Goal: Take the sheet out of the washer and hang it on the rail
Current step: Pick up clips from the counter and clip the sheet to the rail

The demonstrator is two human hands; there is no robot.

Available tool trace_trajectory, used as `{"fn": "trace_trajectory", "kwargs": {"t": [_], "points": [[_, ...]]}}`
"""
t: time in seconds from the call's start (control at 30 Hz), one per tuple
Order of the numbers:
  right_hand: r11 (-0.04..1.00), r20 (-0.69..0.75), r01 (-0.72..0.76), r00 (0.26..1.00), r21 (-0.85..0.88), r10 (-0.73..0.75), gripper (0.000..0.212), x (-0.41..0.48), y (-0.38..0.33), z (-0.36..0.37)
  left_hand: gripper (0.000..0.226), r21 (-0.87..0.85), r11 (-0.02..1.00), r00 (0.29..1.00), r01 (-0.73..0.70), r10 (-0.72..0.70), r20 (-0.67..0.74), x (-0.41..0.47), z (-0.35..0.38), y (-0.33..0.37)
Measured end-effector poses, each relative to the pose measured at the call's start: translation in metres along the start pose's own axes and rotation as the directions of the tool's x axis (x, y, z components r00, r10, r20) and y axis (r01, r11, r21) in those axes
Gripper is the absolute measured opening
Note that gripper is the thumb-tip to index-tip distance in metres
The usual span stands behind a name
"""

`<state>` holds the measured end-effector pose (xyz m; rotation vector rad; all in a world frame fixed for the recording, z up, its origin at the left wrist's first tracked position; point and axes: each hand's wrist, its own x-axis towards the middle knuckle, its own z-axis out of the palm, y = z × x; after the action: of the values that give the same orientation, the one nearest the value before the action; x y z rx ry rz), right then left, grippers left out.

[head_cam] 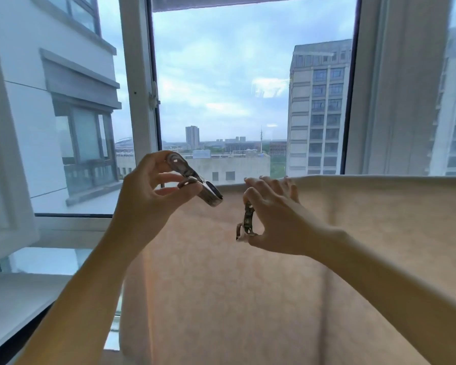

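Note:
A cream sheet (353, 246) hangs draped over a rail in front of the window; the cloth hides the rail. My left hand (153, 191) grips a large metal clip (195, 180), its jaw pointing right toward the sheet's top edge. My right hand (271, 212) pinches a second metal clip (246, 222) between thumb and forefinger, the clip hanging down. The other fingers of that hand rest on the sheet's top edge (274, 180).
An open window (221, 88) with white frames looks out on tall buildings. An opened sash (8, 154) stands at the left. A white sill (16, 299) runs along the lower left, beside the hanging sheet.

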<state>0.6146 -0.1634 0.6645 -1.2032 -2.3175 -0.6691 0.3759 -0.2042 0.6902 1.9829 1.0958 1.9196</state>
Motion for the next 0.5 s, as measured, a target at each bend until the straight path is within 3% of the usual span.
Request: {"fn": "trace_trajectory", "kwargs": {"t": [0.27,0.5], "points": [[0.995,-0.018,0.047,0.999,-0.086,-0.049,0.064,0.001,0.004,0.007,0.052,0.273,0.952,0.99,-0.139,0.132,0.044,0.015,0.011,0.001],[0.988,-0.009,0.071,0.997,-0.139,-0.073,0.065,-0.001,0.006,0.004,0.052,0.408,0.884,0.967,-0.227,0.154,0.205,0.053,0.0,0.018]]}}
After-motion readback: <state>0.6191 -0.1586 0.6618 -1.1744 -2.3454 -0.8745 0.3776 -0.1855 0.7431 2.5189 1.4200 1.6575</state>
